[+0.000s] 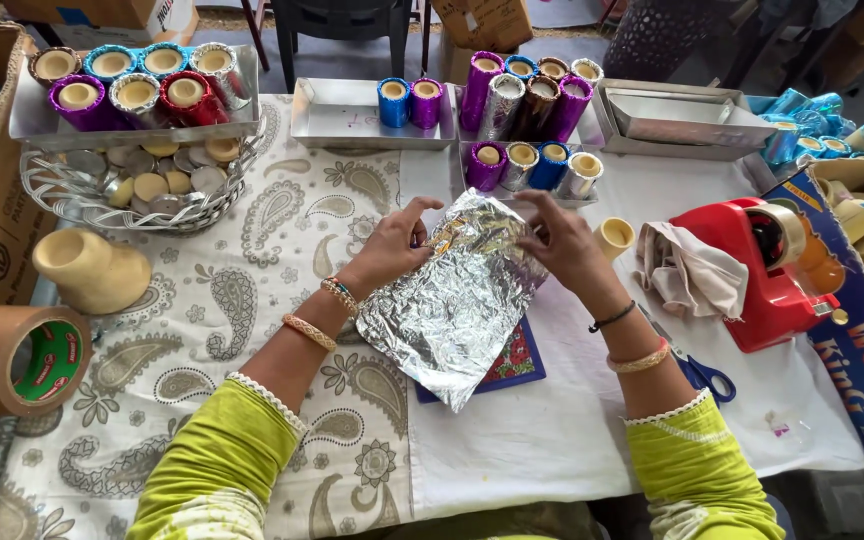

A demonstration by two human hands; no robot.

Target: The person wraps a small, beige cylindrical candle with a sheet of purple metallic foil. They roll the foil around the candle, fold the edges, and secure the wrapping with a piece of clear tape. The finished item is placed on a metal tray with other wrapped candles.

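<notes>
So both hands are on a crinkled sheet of silver foil in the middle of the table, lying on a white cloth and partly covering a small blue and red mat. The left hand has its fingers curled in and pinches the foil's top edge; the right hand is pinching the same top edge from the other side, fingers bent down onto it. Looks like something is tucked under the foil up top, but I can't tell what. Just beside the right hand there's a bare cream-coloured spool standing upright. Past it lies a crumpled beige rag touching a red tape dispenser, and blue-handled scissors sit near the right wrist. Behind the foil are metal trays holding spools already wrapped in shiny purple, blue and silver. Far left there's a wire basket of round discs, and a roll of brown tape at the table's edge.
</notes>
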